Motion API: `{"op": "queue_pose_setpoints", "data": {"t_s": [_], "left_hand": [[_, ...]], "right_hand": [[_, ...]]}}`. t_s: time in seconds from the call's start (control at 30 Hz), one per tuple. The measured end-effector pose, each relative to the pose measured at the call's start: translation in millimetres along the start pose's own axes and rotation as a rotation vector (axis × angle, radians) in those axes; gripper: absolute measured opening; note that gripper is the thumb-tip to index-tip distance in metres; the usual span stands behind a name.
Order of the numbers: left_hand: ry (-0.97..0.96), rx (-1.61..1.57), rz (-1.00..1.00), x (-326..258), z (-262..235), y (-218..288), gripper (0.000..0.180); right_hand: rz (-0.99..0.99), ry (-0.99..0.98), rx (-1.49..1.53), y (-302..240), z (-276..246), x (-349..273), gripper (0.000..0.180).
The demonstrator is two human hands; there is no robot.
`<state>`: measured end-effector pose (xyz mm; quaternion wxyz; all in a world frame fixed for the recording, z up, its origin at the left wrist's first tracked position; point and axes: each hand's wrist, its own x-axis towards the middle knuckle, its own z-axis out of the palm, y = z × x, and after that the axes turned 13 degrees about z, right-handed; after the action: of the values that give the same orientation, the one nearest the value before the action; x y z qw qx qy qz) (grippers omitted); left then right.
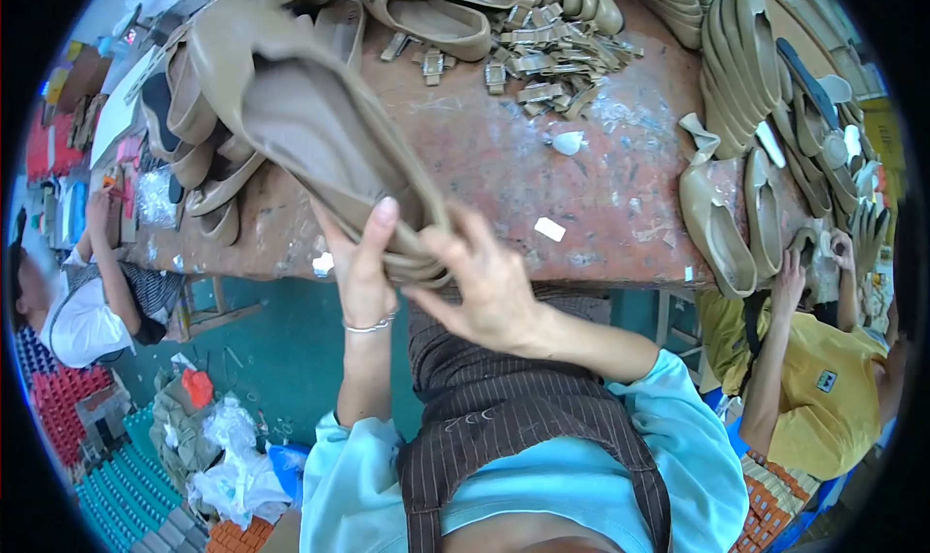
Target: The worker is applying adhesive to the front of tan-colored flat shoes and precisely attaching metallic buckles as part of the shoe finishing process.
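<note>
Now both hands, left (360,267) and right (489,287), clamped on one tan shoe (310,117).

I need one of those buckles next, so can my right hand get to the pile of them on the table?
Probably not right away: the right hand and left hand both grip the tan shoe, though bare table lies before the buckle pile.

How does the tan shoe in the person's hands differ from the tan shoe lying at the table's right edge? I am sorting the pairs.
The held shoe is lifted off the table, gripped at one end by the left hand and right hand; the edge shoe lies untouched on the table. The held shoe shows its side, tilted; the edge shoe rests opening-up. Both are tan flats.
</note>
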<state>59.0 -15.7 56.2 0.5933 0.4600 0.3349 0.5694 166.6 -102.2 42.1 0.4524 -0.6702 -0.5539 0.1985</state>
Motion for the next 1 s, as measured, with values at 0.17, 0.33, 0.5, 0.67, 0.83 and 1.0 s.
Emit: {"op": "queue_pose_setpoints", "data": {"t_s": [0.17,0.33,0.5,0.67,0.83,1.0], "left_hand": [[-0.083,0.497,0.127,12.3,-93.0,-16.4,0.084],[-0.215,1.439,0.303,33.0,-117.4,-20.3,0.104],[-0.383,1.844,0.512,48.5,-90.2,-36.4,0.101],[-0.357,1.764,0.615,56.1,-61.8,-40.1,0.048],[-0.317,1.466,0.652,82.8,-48.8,-30.4,0.012],[-0.293,0.691,0.221,43.9,-28.4,-23.3,0.018]], "right_hand": [[-0.084,-0.245,0.026,19.1,-1.5,-19.3,0.043],[0.318,0.342,-0.093,105.3,-48.9,-25.1,0.022],[0.436,0.437,-0.122,155.6,-68.9,2.4,0.038],[0.381,0.386,-0.121,170.3,-56.6,27.2,0.04],[0.384,0.39,-0.155,181.0,-52.9,36.8,0.035],[0.371,0.433,-0.137,188.5,-48.3,39.1,0.024]]}}
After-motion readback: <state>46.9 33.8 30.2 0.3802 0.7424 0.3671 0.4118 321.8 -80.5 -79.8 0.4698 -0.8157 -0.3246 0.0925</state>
